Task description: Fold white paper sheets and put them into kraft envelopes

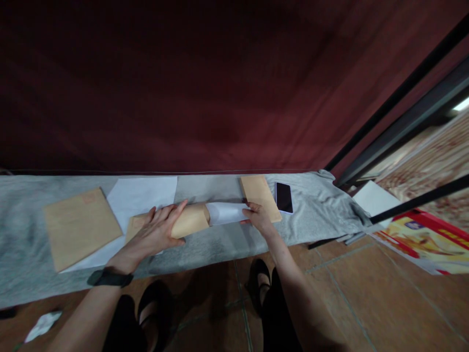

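Note:
My left hand (156, 229) lies across a brown paper envelope (192, 221), its thumb at the near edge and its fingers toward the far edge. The envelope bulges, and its open end faces right. A folded white paper (225, 214) sits partly inside that end. My right hand (258, 217) pinches the paper's outer end between thumb and fingers. How far the paper reaches into the envelope is hidden. Behind the right hand, another brown envelope (262, 190) rests on the grey cloth (220, 247).
White sheets (144, 190) lie to the left, partly under a brown envelope (82, 225). Right of my hands is a phone (284, 198). A dark red curtain (220, 98) hangs behind the narrow surface. Dark metal bars (403, 83) and a red-yellow box (428, 242) stand at right.

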Demonstrator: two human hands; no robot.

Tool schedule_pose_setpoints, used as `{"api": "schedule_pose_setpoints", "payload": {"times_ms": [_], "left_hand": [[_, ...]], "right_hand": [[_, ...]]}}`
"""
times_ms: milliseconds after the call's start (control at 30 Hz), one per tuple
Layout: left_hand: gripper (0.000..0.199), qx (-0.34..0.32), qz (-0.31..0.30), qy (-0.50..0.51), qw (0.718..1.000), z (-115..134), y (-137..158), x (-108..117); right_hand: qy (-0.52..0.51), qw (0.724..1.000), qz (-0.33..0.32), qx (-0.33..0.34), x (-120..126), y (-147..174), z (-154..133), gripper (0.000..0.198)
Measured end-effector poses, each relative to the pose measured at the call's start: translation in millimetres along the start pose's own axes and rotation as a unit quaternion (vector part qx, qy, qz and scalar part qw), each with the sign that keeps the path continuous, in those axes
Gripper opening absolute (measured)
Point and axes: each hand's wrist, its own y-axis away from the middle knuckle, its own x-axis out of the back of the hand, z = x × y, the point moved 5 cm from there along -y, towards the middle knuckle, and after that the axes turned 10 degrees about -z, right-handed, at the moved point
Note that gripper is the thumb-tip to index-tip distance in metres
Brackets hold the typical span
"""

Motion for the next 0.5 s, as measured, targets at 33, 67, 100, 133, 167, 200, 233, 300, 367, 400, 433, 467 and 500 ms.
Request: {"api": "schedule_pose_setpoints", "payload": {"times_ms": [33, 67, 100, 133, 167, 200, 233, 300, 367, 400, 433, 467, 500], "left_hand": [[0.116, -0.007, 0.002, -0.002, 1.0, 2, 0, 0], [0.116, -0.016, 0.004, -0.003, 1.0, 4, 0, -1], [0.116, -0.024, 0.005, -0.006, 1.0, 6, -1, -1], [0.116, -0.031, 0.008, -0.008, 0.999, 8, -1, -2], [0.116, -0.035, 0.011, -0.011, 0.999, 10, -1, -2], [0.116, -0.039, 0.015, -0.013, 0.999, 12, -2, -2], [0.117, -0.041, 0.018, -0.014, 0.999, 14, -2, -2], [0.119, -0.045, 0.026, -0.016, 0.999, 18, -3, -2], [0.121, -0.053, 0.031, -0.017, 0.998, 23, -4, -1], [0.121, -0.059, 0.034, -0.017, 0.998, 26, -5, 0], [0.12, -0.064, 0.038, -0.018, 0.997, 29, -5, 1], [0.119, -0.069, 0.043, -0.019, 0.997, 32, -6, 2], [0.118, -0.073, 0.047, -0.02, 0.996, 34, -6, 3]], "right_hand": [[0.001, 1.0, -0.002, -0.001, -1, 0, 0, 0.016], [0.002, 1.0, -0.005, -0.001, -2, 1, -1, 0.015], [0.004, 1.0, -0.008, -0.001, -4, 1, -1, 0.014], [0.006, 1.0, -0.01, -0.001, -6, 2, -1, 0.013], [0.006, 1.0, -0.011, 0.0, -8, 3, -1, 0.011], [0.009, 1.0, -0.012, 0.001, -11, 4, -1, 0.01], [0.021, 1.0, -0.013, 0.005, -14, 4, 0, 0.01], [0.064, 0.998, -0.013, 0.016, -21, 5, 2, 0.014], [0.116, 0.993, -0.009, 0.029, -28, 5, 4, 0.024], [0.137, 0.99, -0.004, 0.035, -31, 4, 5, 0.028], [0.151, 0.988, -0.001, 0.041, -34, 4, 6, 0.032], [0.16, 0.986, 0.002, 0.045, -36, 3, 7, 0.034], [0.169, 0.984, 0.003, 0.049, -38, 3, 8, 0.035]]}}
